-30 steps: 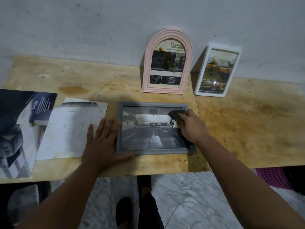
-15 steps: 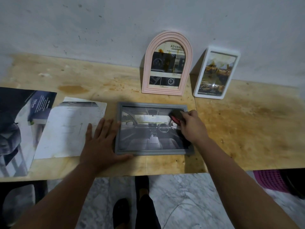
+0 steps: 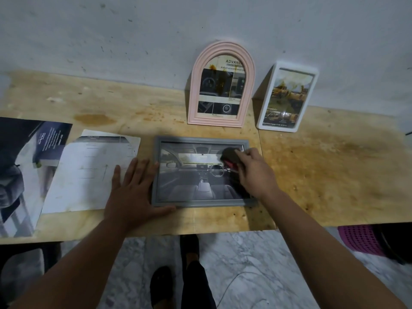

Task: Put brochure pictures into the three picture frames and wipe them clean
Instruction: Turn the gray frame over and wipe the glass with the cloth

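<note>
Gripping a dark wiping pad (image 3: 230,156), right hand (image 3: 254,172) presses it on the grey frame (image 3: 201,202) lying flat mid-table; left hand (image 3: 131,192) rests flat, fingers straight, at its nine o'clock edge. Stained plywood table (image 3: 334,166) meets a scuffed grey wall (image 3: 133,36) at twelve; marble floor (image 3: 245,264) at six.

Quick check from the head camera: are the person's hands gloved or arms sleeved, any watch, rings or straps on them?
Both forearms are bare up to the frame edge: no sleeves show. The left hand and right hand wear no gloves, and no watch, ring or strap is visible.
</note>
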Demonstrator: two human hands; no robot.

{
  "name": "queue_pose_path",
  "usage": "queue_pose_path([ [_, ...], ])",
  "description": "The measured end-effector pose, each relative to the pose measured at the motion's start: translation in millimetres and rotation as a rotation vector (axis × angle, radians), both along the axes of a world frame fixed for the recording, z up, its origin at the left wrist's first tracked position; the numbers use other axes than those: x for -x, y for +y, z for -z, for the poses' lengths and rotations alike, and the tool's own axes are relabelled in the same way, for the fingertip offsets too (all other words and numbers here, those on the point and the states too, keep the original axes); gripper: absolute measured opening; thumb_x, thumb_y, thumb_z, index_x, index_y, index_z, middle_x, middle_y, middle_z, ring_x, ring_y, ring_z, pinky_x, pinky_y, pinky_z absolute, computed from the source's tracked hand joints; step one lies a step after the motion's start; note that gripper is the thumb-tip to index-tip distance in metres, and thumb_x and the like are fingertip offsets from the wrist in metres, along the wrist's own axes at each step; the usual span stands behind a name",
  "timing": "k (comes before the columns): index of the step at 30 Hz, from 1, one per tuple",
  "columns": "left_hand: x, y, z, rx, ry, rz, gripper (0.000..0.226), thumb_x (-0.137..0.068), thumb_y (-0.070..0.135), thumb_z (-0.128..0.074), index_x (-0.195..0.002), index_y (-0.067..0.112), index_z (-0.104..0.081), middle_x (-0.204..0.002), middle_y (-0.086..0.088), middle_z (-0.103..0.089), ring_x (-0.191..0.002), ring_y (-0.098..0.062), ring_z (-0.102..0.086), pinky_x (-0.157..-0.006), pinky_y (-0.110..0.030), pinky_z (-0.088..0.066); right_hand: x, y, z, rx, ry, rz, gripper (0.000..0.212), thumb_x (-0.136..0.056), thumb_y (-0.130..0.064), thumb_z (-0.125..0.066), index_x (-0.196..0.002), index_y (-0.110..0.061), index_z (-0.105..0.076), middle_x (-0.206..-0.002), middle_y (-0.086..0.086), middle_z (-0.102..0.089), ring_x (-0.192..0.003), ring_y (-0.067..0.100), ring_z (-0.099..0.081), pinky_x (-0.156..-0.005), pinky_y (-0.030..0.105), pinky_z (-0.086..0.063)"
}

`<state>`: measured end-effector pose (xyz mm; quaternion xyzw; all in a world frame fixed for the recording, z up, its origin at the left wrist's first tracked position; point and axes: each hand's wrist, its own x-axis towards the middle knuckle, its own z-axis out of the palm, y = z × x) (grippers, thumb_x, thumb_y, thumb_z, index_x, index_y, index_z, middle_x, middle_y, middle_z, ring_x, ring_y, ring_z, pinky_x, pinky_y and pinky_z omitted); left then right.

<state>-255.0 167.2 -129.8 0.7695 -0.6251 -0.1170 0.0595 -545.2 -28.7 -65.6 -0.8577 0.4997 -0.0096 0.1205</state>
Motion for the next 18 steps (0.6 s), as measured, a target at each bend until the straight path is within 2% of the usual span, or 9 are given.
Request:
queue_pose_path([
  [3,0,0,1,0.001,-0.005,-0.007,0.132,-0.065,0.107,-0.035,-0.166,0.026,-0.010,-0.174,-0.006,-0.009,-0.161,-0.027,0.002,-0.125,-0.066,-0.004,-1,-5,9,0.027,0.253,0.004,0.047,-0.100,-0.019,-0.052,-0.147,-0.017,-0.049,-0.135,0.011,-0.045,-0.110,0.035,-0.054,-0.078,0.043,-0.053],
  [5,0,0,2,0.005,-0.009,-0.006,0.132,-0.065,0.106,-0.036,-0.166,0.026,-0.009,-0.174,-0.005,-0.008,-0.161,-0.027,0.002,-0.125,-0.065,-0.003,7,10,13,0.016,0.274,0.023,0.047,-0.100,-0.018,-0.052,-0.146,-0.016,-0.049,-0.136,0.011,-0.046,-0.111,0.034,-0.054,-0.080,0.044,-0.054],
  [11,-2,1,5,0.001,-0.011,0.001,0.132,-0.066,0.107,-0.030,-0.166,0.024,-0.009,-0.174,-0.007,-0.009,-0.161,-0.028,0.001,-0.125,-0.066,-0.002,18,68,23,-0.017,0.064,0.097,0.032,-0.095,-0.018,-0.057,-0.124,-0.014,-0.068,-0.115,0.007,-0.058,-0.092,0.032,-0.061,-0.060,0.036,-0.049],
  [15,-1,0,4,-0.009,-0.025,0.007,0.131,-0.067,0.106,-0.027,-0.166,0.023,-0.007,-0.174,-0.008,-0.007,-0.161,-0.029,0.003,-0.125,-0.066,-0.001,-21,94,28,-0.045,-0.049,0.034,0.033,-0.092,-0.017,-0.061,-0.124,-0.015,-0.068,-0.113,0.007,-0.061,-0.094,0.031,-0.063,-0.065,0.039,-0.056],
  [18,-2,0,6,-0.016,-0.026,0.012,0.131,-0.068,0.105,-0.030,-0.166,0.024,-0.004,-0.175,-0.007,-0.005,-0.161,-0.030,0.005,-0.125,-0.066,-0.001,-63,116,35,-0.047,-0.127,-0.038,0.035,-0.090,-0.015,-0.060,-0.124,-0.013,-0.068,-0.109,0.007,-0.060,-0.092,0.031,-0.061,-0.065,0.041,-0.056],
])
